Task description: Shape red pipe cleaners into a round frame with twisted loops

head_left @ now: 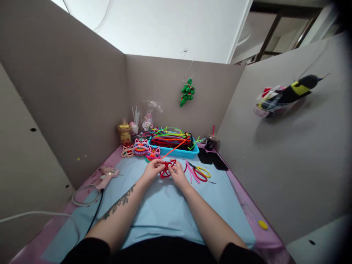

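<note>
Grey cardboard walls (68, 99) enclose a pale blue mat (165, 209). At the back a blue tray (176, 151) holds a heap of coloured pipe cleaners (170, 137), some spilling over its rim. Just in front of the tray, over the mat, the left hand (152, 169) and right hand (177, 172) meet. Between them is a red shape (167, 168) of bent pipe cleaner, pinched at either side by narrowly closed fingertips. An orange stem (176, 148) runs from it towards the tray. Scissors (200, 171) lie just right.
</note>
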